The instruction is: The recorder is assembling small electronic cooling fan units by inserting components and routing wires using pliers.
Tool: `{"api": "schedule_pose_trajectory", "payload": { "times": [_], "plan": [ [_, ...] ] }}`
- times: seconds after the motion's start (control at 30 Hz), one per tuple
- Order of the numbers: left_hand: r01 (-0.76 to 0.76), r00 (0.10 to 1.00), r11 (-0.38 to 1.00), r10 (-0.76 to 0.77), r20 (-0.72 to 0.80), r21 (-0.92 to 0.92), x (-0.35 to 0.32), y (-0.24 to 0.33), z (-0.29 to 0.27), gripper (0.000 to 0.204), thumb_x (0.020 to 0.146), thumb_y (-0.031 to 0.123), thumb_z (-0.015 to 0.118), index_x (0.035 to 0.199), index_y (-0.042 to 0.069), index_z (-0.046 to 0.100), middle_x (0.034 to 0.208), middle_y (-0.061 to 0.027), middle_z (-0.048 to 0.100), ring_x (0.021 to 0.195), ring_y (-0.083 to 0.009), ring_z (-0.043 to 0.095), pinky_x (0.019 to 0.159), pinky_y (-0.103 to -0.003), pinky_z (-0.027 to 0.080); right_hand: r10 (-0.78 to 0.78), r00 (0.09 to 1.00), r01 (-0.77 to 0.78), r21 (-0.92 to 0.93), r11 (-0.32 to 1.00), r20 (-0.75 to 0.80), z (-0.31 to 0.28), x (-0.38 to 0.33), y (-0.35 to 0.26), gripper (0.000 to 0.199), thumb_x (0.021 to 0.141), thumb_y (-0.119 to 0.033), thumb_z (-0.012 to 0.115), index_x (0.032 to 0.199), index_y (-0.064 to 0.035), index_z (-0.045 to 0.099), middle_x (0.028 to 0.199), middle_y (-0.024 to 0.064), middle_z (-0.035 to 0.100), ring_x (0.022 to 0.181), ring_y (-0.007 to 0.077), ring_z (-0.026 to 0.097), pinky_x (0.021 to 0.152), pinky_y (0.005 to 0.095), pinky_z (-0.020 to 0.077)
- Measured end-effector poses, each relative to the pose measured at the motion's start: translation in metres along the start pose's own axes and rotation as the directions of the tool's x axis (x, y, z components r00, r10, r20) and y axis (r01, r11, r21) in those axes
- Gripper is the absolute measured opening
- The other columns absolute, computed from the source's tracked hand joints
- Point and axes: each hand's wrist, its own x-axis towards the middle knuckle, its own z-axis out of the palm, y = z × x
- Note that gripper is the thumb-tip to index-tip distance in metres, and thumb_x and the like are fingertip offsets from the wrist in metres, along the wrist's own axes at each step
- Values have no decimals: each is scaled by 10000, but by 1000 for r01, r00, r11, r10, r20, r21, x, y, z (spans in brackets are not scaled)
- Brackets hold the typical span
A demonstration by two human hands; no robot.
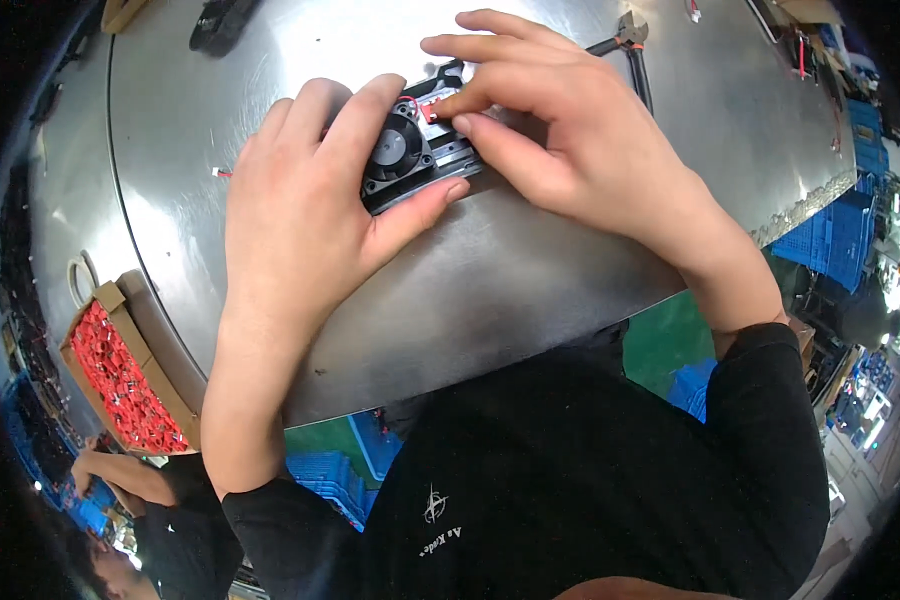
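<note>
A small black housing with a cooling fan (395, 150) lies on the metal table between my hands. My left hand (300, 190) is closed around its left side, fingers over the far edge and thumb along the near edge. At the fan's right, a small red part (430, 112) sits over a pale surface in the housing. My right hand (580, 130) has its index fingertip on that red part, with the thumb tip close beside it; the other fingers stretch out above. A thin red wire shows near the fan's upper corner. My left fingers hide part of the housing.
Side cutters (632, 38) lie beyond my right hand. A cardboard box of red parts (120, 375) stands at the left, by a beige ring (78, 272). A black object (220, 25) lies far left. Blue crates (835, 235) stand right; another person (160, 510) is at lower left.
</note>
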Motion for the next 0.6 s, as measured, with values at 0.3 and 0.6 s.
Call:
{"api": "schedule_pose_trajectory", "payload": {
  "times": [0.3,0.6],
  "plan": [
    [-47,999,999,47,27,13,-1,5,-3,699,807,490,818,1330,60,644,1115,-170,641,1023,-372,629,887,-436,520,330,941,-327,435,839,71,-28,21,-16,215,904,-100,659,1108,-34,668,1135,145,697,1043,267,674,903,376,552],
    [-365,916,930,367,160,-46,11,-3,-2,783,732,597,803,1306,79,678,1102,-157,644,979,-363,622,855,-444,506,376,829,-559,622,548,414,-40,2,5,545,1056,-259,463,1518,26,412,1013,91,664,772,110,605,632,247,508]
  ]
}}
